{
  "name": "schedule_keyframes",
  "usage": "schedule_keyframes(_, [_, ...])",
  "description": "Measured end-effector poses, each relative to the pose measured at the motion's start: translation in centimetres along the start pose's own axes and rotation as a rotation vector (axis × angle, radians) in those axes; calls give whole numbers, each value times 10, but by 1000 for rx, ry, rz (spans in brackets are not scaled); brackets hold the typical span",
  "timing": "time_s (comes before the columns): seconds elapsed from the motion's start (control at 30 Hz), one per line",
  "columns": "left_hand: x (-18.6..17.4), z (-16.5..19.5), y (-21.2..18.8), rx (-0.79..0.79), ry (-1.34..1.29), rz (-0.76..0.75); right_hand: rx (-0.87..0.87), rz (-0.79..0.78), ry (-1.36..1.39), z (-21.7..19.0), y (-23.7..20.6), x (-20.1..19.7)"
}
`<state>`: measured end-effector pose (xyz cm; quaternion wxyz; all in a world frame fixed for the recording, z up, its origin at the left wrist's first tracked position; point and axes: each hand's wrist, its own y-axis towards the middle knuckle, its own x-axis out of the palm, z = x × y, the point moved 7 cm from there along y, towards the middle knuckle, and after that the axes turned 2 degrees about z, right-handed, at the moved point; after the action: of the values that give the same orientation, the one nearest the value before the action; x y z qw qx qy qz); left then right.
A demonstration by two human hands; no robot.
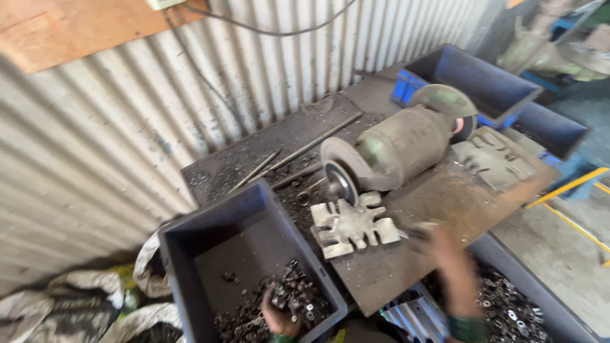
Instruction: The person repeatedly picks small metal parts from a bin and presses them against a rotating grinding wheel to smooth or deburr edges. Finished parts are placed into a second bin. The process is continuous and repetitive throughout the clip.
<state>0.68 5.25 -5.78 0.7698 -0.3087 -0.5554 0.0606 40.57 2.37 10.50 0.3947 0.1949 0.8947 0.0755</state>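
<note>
My left hand [279, 316] reaches into a dark blue bin [190, 244] at the lower left and closes on a clump of small metal nuts [298, 298] heaped in its near corner. My right hand [452, 263] is blurred, raised over the rusty workbench [445, 197] just right of a flat slotted metal plate [352, 227]; what it holds, if anything, is not visible. A green bench grinder [400, 143] sits behind the plate, its grinding wheel [340, 181] facing the plate.
A second bin of small metal parts [515, 311] lies at the lower right. Metal rods [298, 152] lie on the dark shavings behind the grinder. Blue bins [476, 76] stand at the back right. A corrugated metal wall [95, 146] closes the left side; white sacks [76, 298] lie below it.
</note>
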Motion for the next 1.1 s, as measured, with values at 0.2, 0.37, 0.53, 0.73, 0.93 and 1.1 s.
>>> schedule_keyframes(0.2, [19, -14, -2, -56, -40, -88, 294, 4, -557, 14, -28, -71])
schedule_keyframes(0.37, [21, -17, 2, -82, -58, -114, -114, -564, -33, -110, -14, 130])
schedule_keyframes(0.53, [18, -14, 1, -12, 78, -96, -414, -686, 17, -190, -38, 213])
schedule_keyframes(0.73, [17, -19, -6, -81, 52, 17, -374, -655, 269, -171, -27, 235])
schedule_keyframes(0.93, [21, -18, -8, -102, 14, -37, 142, -735, 439, -87, 15, 164])
schedule_keyframes(1.1, [3, -15, -1, -56, 35, 57, -86, -288, -359, -49, 64, 74])
